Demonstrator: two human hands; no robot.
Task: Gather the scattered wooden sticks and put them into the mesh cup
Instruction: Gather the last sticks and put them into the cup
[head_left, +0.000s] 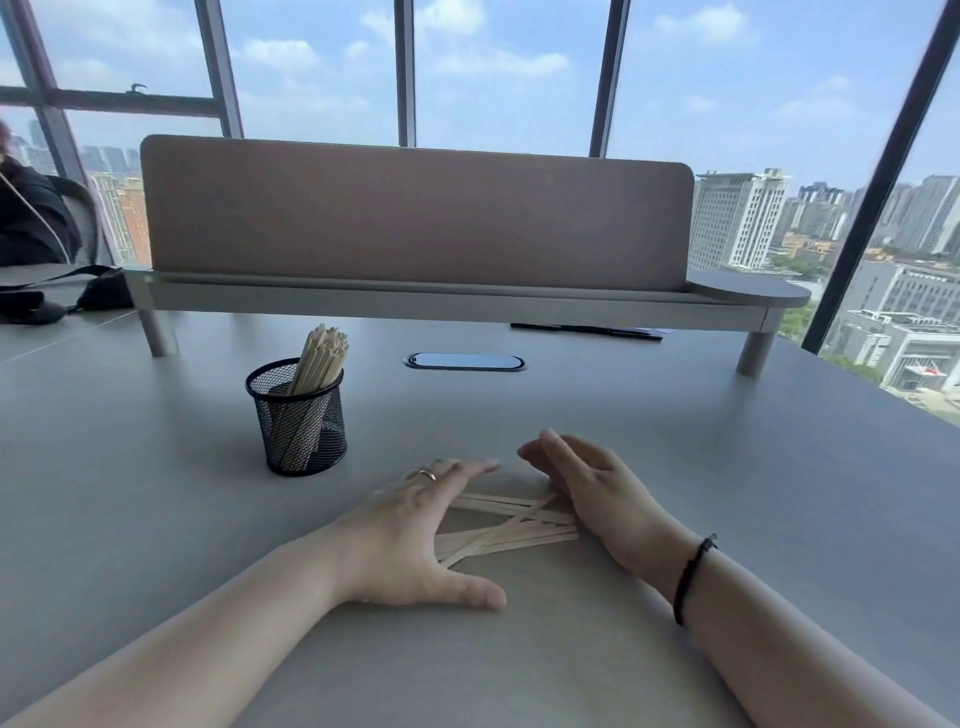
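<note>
Several pale wooden sticks (511, 527) lie crossed in a loose pile on the grey table (675, 441). My left hand (415, 535) rests flat on the pile's left side, fingers spread, a ring on one finger. On the right side stands my right hand (587, 488), on its edge with fingers together, touching the stick ends. The two hands enclose the pile, and neither grips a stick. The black mesh cup (298, 415) stands upright to the upper left of the hands. A bundle of sticks (319, 358) leans inside it.
A raised shelf with a pinkish divider panel (415, 213) spans the back of the table. An oval cable port (464, 361) sits in the tabletop under it, with dark pens (587, 330) beyond. A black bag (67, 293) and a seated person are at far left.
</note>
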